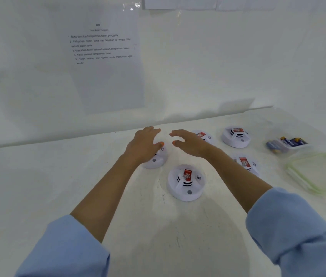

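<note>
Several round white smoke alarms lie on the white table [58, 186], each with a red battery showing in its middle. The nearest alarm [186, 182] sits in front of both arms. My left hand [144, 144] hovers with relaxed fingers over another alarm [156, 158], partly hiding it. My right hand [188, 142] is stretched forward with loose fingers, holding nothing, in front of a third alarm [204, 136]. A fourth alarm [236, 136] stands at the back right. A fifth alarm [246, 164] is partly hidden behind my right forearm.
A clear plastic box with blue batteries [288, 144] stands at the right. Its green-rimmed clear lid [318, 172] lies nearer. A printed instruction sheet [106, 56] hangs on the white wall behind the table.
</note>
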Motion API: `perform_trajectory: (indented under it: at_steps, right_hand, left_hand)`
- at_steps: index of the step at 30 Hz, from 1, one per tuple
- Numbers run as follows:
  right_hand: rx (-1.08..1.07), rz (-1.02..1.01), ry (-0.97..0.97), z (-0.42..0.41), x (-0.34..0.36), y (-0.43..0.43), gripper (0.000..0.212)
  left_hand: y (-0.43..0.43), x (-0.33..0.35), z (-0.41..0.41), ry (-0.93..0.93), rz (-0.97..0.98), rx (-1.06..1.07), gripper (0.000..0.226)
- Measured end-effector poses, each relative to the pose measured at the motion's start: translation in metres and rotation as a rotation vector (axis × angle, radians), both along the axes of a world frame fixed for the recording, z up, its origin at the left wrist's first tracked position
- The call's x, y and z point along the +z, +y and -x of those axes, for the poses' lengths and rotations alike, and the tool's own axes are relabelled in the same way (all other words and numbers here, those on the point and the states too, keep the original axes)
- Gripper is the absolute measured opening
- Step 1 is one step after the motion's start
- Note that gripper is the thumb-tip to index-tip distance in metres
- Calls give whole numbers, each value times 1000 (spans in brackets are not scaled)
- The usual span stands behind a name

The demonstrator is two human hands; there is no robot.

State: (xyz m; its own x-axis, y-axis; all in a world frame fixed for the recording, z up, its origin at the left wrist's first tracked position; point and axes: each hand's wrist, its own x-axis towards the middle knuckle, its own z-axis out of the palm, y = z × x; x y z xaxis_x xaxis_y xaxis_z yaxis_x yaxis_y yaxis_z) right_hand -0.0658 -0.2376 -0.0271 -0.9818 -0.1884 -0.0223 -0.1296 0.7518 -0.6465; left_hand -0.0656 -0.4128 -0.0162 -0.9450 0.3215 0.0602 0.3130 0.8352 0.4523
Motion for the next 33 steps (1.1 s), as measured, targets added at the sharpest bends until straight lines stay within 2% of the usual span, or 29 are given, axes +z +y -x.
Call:
perform_trajectory:
  at_steps: [5,14,24,33]
  right_hand:
    - [50,-126,60,-4,18,37,44]
    - [167,-222,57,-13,37,154,43]
    - [154,-153,45,-37,42,280,41]
    - [90,-77,50,-56,30,362,42]
  left_hand:
    - [34,17,-9,26,114,-14,50]
    - [145,23,-26,46,93,86,50]
    - [267,23,-46,-3,111,32,52]
    - [335,16,-67,-27,115,-1,53]
